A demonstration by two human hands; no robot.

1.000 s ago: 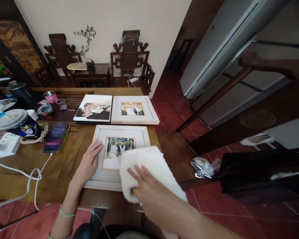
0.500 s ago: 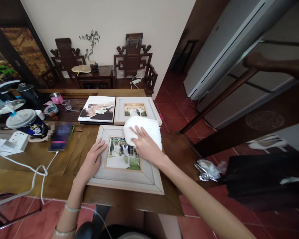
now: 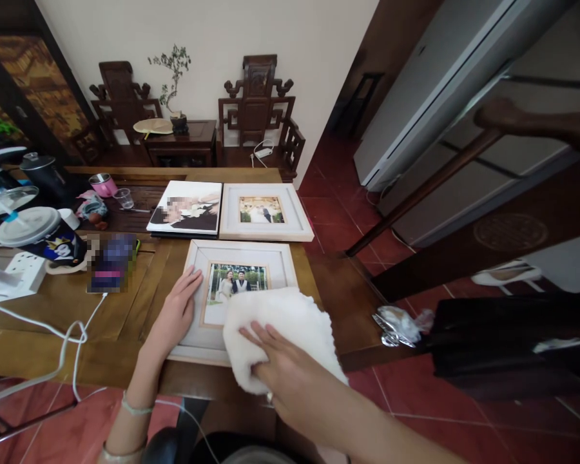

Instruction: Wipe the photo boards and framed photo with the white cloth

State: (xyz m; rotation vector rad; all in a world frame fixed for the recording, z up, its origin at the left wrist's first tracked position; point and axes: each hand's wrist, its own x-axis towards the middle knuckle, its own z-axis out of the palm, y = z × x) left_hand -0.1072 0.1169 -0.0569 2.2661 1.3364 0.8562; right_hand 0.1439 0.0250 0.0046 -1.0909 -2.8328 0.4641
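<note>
- step in hand, it seems: wiping the picture frame [image 3: 236,281], which lies flat on the surface [image 3: 130,322] near its edge
- right hand [image 3: 285,367]: grip gathered round the white cloth [image 3: 299,322], covering the frame's near right corner
- left hand [image 3: 174,316]: grip uncurled, fingers resting on the frame's left border (apparently bracing it)
- next stroke likely calls for light, even pressure

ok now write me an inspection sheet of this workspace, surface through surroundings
Surface: brown wooden table, partly covered
Job's things: fluffy white cloth over the lower right of a rectangular pale wooden photo frame; another pale frame behind
Clutter: dark white-lidded drink cup, pink metal mug, blurred dark handheld device
Hands: left hand on the near frame's left border; right hand on the cloth
Cables: looping white cable, one end at the device
Surroundings: dark carved wooden chairs, red tiled floor
</note>
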